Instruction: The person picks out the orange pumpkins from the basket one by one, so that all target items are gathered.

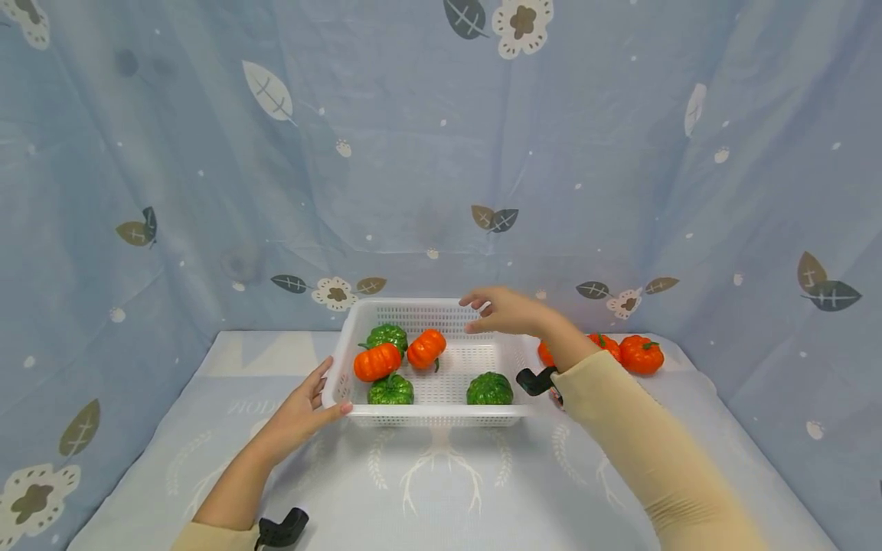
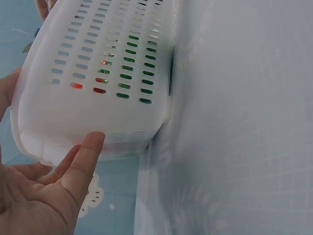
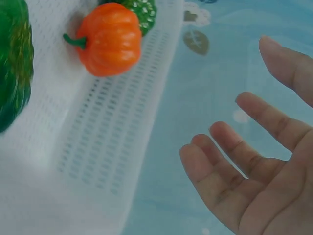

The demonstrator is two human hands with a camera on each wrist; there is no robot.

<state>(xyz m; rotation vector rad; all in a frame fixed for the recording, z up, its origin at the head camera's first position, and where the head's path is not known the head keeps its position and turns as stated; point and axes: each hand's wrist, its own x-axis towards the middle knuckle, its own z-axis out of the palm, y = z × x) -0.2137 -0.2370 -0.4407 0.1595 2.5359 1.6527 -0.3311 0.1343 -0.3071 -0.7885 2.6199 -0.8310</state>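
The basket (image 1: 441, 411) stands on the table (image 1: 344, 497), before the curtain (image 1: 427, 153), and contains a rear-left pumpkin (image 1: 387, 337), a middle-left pumpkin (image 1: 377, 362) before it, a front-left pumpkin (image 1: 390, 389) nearest the front wall on that side, a central pumpkin (image 1: 426, 349) to their right, and a front-right pumpkin (image 1: 490, 389) apart from these four. The left hand (image 1: 301, 417) is positioned at the basket's left end, the right hand (image 1: 507, 310) raised near its right rear corner. Outside, to the basket's right, further pumpkins (image 1: 641, 355) lie on the table, partly hidden behind the right arm (image 1: 620, 413).
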